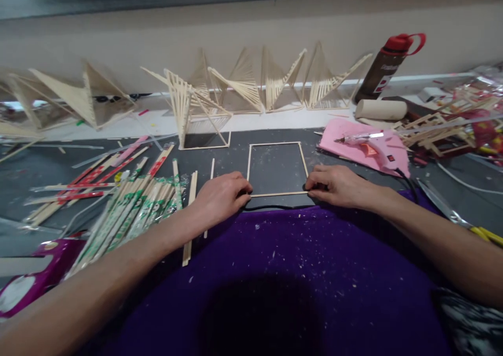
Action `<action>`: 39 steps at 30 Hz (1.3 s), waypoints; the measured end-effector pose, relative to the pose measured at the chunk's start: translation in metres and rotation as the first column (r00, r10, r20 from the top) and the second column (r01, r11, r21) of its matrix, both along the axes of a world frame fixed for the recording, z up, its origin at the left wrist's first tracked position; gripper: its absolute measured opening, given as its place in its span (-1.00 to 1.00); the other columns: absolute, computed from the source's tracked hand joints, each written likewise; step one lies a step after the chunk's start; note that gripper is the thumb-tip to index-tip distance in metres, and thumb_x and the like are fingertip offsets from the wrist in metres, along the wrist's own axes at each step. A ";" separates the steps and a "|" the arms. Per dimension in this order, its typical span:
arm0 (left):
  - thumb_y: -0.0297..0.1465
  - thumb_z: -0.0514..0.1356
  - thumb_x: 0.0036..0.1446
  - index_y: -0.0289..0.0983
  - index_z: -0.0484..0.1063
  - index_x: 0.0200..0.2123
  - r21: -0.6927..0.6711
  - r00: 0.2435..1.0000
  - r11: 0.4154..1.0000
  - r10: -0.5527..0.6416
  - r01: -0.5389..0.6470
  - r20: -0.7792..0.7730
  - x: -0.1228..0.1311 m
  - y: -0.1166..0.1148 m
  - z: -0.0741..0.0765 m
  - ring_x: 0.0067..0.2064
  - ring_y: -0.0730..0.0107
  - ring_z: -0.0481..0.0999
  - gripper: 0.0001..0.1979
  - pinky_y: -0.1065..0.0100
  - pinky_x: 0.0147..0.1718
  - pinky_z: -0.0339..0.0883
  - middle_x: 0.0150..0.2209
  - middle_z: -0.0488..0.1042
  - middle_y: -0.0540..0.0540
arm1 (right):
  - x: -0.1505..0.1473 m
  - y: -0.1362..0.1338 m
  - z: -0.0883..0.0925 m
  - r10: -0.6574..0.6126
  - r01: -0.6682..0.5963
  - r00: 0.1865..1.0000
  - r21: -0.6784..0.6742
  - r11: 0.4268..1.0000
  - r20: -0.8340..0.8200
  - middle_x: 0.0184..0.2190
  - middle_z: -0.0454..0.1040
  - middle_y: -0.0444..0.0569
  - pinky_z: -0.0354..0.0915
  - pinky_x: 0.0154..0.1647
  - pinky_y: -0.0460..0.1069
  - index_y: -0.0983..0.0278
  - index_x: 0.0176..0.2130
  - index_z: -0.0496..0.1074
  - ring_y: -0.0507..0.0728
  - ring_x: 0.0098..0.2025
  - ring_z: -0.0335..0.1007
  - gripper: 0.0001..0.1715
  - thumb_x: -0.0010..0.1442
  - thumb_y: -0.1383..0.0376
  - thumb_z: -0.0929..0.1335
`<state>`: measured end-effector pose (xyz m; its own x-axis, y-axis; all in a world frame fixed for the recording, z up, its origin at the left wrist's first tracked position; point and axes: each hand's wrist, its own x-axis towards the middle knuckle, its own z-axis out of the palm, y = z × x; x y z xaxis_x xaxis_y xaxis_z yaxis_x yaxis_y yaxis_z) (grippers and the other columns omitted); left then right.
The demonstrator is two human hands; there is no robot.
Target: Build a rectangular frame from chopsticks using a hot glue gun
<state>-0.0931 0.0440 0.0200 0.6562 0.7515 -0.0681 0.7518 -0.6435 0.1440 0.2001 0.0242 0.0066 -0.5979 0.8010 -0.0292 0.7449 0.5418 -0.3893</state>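
Observation:
A square frame of thin wooden sticks [275, 143] lies flat on the grey table in front of me. My left hand [220, 196] pinches its near left corner with fingers closed. At the near right corner, my right hand [337, 186] is closed on the frame in the same way. The near stick [279, 194] runs between both hands, and my fingers hide its ends. Just left of my left hand lie a few loose wooden sticks [192, 191]. A pink glue gun [379, 149] rests on a pink cloth [338, 132] beyond my right hand.
Paper-wrapped chopsticks [129, 209] are piled at left. Several twisted stick models [238, 84] stand along the back, one [183, 104] nearer. A bottle [381, 68], scissors [444, 204] and a heap of stick pieces [436, 128] are at right. Purple cloth [271, 256] covers the near side.

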 end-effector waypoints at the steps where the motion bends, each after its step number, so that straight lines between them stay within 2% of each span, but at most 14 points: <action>1: -0.33 0.03 0.14 -0.22 0.44 -0.25 0.004 1.000 1.000 -0.003 0.003 -0.003 0.000 0.000 0.000 -0.25 0.36 0.42 -0.79 0.37 -0.32 0.24 -0.27 0.43 -0.07 | 0.000 0.000 0.001 -0.002 0.002 1.000 -0.008 1.000 0.000 -0.34 0.38 -0.05 0.12 -0.39 -0.08 0.25 -0.28 0.43 0.02 -0.40 0.28 -0.83 0.13 0.28 0.27; 9: -0.31 0.01 0.15 -0.21 0.42 -0.26 0.016 1.000 1.000 0.008 -0.008 0.006 0.000 0.001 -0.002 -0.25 0.38 0.41 -0.78 0.38 -0.31 0.25 -0.26 0.42 -0.06 | 0.000 -0.002 0.007 -0.015 0.014 0.999 -0.021 1.000 -0.031 -0.33 0.38 -0.05 0.16 -0.37 -0.08 0.28 -0.25 0.37 0.03 -0.38 0.28 -0.81 0.07 0.31 0.31; 20: -0.32 0.01 0.15 -0.22 0.43 -0.28 0.008 0.999 0.999 0.033 -0.033 0.019 0.001 0.001 -0.004 -0.25 0.39 0.40 -0.78 0.39 -0.29 0.25 -0.27 0.41 -0.05 | -0.002 -0.001 0.003 -0.007 0.008 1.000 0.033 0.999 -0.027 -0.39 0.36 -0.06 0.14 -0.38 -0.08 0.29 -0.32 0.38 0.02 -0.40 0.27 -0.88 0.09 0.33 0.28; 25: -0.32 0.02 0.14 -0.23 0.43 -0.28 0.001 1.000 1.000 0.028 -0.028 0.013 0.001 0.002 -0.004 -0.24 0.37 0.41 -0.79 0.37 -0.29 0.25 -0.26 0.42 -0.06 | 0.000 -0.002 0.006 0.016 -0.016 0.999 0.000 1.000 -0.039 -0.36 0.39 -0.05 0.15 -0.39 -0.08 0.29 -0.30 0.39 0.02 -0.39 0.27 -0.86 0.08 0.35 0.28; 28: -0.30 0.03 0.13 -0.22 0.41 -0.22 0.003 1.000 1.000 0.023 -0.023 0.016 0.000 0.001 -0.001 -0.22 0.35 0.42 -0.77 0.36 -0.27 0.26 -0.24 0.43 -0.06 | 0.003 -0.002 0.008 0.012 -0.015 0.997 -0.028 1.000 -0.079 -0.36 0.42 -0.06 0.15 -0.38 -0.08 0.28 -0.27 0.40 0.02 -0.38 0.29 -0.83 0.08 0.38 0.27; 31: -0.29 0.02 0.14 -0.22 0.41 -0.18 0.025 0.998 0.999 0.046 -0.047 0.031 -0.003 0.001 0.007 -0.20 0.33 0.43 -0.75 0.34 -0.25 0.26 -0.21 0.45 -0.06 | 0.005 -0.001 0.011 -0.017 0.019 0.995 0.020 1.000 -0.103 -0.37 0.44 -0.06 0.16 -0.35 -0.07 0.28 -0.26 0.40 0.03 -0.35 0.30 -0.81 0.11 0.40 0.24; 35: -0.32 0.00 0.15 -0.22 0.43 -0.17 0.037 0.993 0.993 0.111 -0.112 0.036 -0.005 0.003 0.017 -0.20 0.31 0.45 -0.73 0.32 -0.24 0.26 -0.19 0.49 -0.07 | 0.006 -0.001 0.014 -0.015 0.019 0.999 0.085 0.996 -0.053 -0.37 0.43 -0.04 0.16 -0.35 -0.06 0.29 -0.30 0.42 0.04 -0.35 0.30 -0.82 0.13 0.39 0.23; 39: -0.35 0.00 0.15 -0.21 0.44 -0.16 -0.001 0.987 0.987 0.160 -0.160 -0.007 0.000 0.002 0.018 -0.19 0.29 0.47 -0.73 0.30 -0.23 0.27 -0.16 0.50 -0.07 | 0.005 -0.002 0.007 0.039 -0.040 0.999 0.141 0.989 0.011 -0.35 0.40 -0.02 0.15 -0.36 -0.06 0.28 -0.30 0.43 0.05 -0.34 0.30 -0.83 0.15 0.34 0.24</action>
